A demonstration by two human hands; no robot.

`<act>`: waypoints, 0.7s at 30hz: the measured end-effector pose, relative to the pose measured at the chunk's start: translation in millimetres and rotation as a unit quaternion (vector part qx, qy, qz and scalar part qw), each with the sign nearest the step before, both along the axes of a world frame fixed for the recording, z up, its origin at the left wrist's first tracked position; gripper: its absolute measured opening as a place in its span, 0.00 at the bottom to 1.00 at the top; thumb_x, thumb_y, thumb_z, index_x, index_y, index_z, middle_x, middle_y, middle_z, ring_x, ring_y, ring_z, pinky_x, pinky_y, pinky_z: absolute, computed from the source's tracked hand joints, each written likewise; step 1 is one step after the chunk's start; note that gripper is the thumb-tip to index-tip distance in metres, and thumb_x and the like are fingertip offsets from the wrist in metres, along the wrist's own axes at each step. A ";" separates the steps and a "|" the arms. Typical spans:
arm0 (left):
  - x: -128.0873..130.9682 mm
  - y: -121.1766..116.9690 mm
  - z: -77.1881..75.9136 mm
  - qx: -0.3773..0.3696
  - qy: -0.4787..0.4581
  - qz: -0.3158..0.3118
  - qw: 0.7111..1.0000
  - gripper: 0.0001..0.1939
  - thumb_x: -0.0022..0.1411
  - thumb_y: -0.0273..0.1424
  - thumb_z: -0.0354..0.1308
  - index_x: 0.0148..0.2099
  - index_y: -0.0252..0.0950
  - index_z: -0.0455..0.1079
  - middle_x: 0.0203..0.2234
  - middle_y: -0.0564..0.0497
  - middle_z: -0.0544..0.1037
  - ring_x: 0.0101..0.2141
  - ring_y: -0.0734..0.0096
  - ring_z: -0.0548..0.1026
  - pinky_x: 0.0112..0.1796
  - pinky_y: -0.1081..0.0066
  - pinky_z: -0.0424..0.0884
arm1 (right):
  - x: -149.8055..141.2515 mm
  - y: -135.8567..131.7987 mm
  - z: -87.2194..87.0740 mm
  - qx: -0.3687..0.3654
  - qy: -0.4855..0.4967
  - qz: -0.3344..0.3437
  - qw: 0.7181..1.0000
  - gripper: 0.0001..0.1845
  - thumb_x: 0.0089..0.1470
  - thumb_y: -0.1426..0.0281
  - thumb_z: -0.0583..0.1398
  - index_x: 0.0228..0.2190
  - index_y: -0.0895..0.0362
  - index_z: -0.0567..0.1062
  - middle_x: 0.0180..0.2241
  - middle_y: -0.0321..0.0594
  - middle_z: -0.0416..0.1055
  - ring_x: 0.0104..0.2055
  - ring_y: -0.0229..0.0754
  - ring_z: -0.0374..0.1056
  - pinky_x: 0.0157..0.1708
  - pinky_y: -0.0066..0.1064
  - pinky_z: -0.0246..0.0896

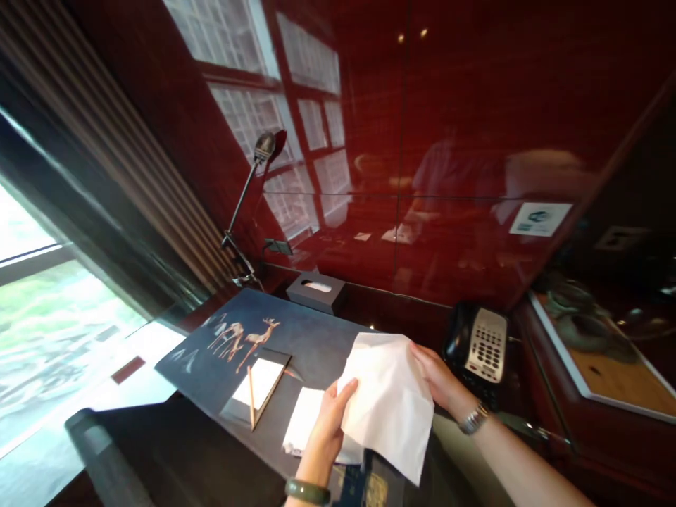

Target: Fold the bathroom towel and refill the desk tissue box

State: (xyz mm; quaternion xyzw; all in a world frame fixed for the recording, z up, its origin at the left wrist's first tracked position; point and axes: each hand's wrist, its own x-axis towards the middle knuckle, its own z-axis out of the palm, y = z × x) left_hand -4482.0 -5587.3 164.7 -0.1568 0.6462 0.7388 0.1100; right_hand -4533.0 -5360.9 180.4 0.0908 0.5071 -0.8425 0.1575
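Left hand (328, 422), green bangle at wrist, fingers pinched on lower left edge of white tissue (388, 401); right hand (441, 384), metal watch on wrist, closed on tissue's right edge from behind. Tissue held up between both hands, spread open, just above near edge of dark desk mat (317, 338). Dark booklet with gold emblem (372, 486) just below tissue, partly hidden. Second white sheet (303, 419) flat on mat under left hand, touching or not unclear. Left of that, notepad (258, 384) in dark holder, pencil (251, 398) lying across it. Deer artwork (243, 338) printed on far left part of mat. Black desk phone (478, 345) with pale keypad right of mat, near right hand. Grey tissue box (317, 289) behind mat against wall. Gooseneck lamp (248, 204) in far left corner. Framed tray (607, 359) with dim objects far right. Glossy red wood wall (448, 105) at back, window reflections on it; window (42, 331) with curtain on left
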 end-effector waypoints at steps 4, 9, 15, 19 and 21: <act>-8.3 9.7 12.7 -0.051 0.006 -0.019 0.999 0.20 0.46 0.43 0.67 0.38 0.36 0.72 0.29 0.50 0.80 0.28 0.67 0.75 0.31 0.69 0.70 | 28.8 42.2 -26.6 0.076 0.061 -0.016 0.995 0.27 0.45 0.52 0.69 0.37 0.59 0.72 0.33 0.38 0.74 0.34 0.41 0.69 0.36 0.31 0.60; -33.3 5.5 40.1 -0.277 0.122 -0.057 0.951 0.29 0.42 0.43 0.66 0.45 0.34 0.68 0.15 0.63 0.62 0.19 0.73 0.61 0.24 0.72 0.57 | 56.2 68.8 -59.0 0.131 0.055 -0.077 0.987 0.31 0.43 0.55 0.68 0.43 0.59 0.68 0.28 0.34 0.70 0.29 0.40 0.65 0.31 0.31 0.55; -39.0 17.0 93.2 -0.308 0.185 -0.104 0.927 0.25 0.46 0.41 0.67 0.46 0.38 0.68 0.17 0.62 0.67 0.22 0.72 0.66 0.27 0.72 0.61 | 63.6 58.6 -34.3 0.329 0.193 -0.115 0.917 0.24 0.51 0.58 0.62 0.47 0.57 0.70 0.46 0.47 0.72 0.51 0.51 0.67 0.55 0.46 0.57; -52.8 20.4 121.1 -0.340 0.240 -0.190 0.889 0.22 0.49 0.37 0.67 0.47 0.41 0.71 0.21 0.59 0.75 0.26 0.69 0.74 0.31 0.71 0.66 | 43.2 5.9 5.1 0.350 0.299 0.011 0.888 0.33 0.43 0.70 0.67 0.53 0.53 0.71 0.56 0.44 0.67 0.59 0.50 0.59 0.62 0.44 0.49; -69.2 6.9 127.6 -0.383 0.262 -0.199 0.863 0.21 0.50 0.37 0.68 0.48 0.41 0.72 0.24 0.56 0.77 0.29 0.67 0.76 0.33 0.70 0.67 | 29.5 -23.9 7.6 0.321 0.251 0.116 0.906 0.15 0.43 0.69 0.66 0.37 0.58 0.77 0.40 0.42 0.74 0.45 0.48 0.66 0.50 0.39 0.59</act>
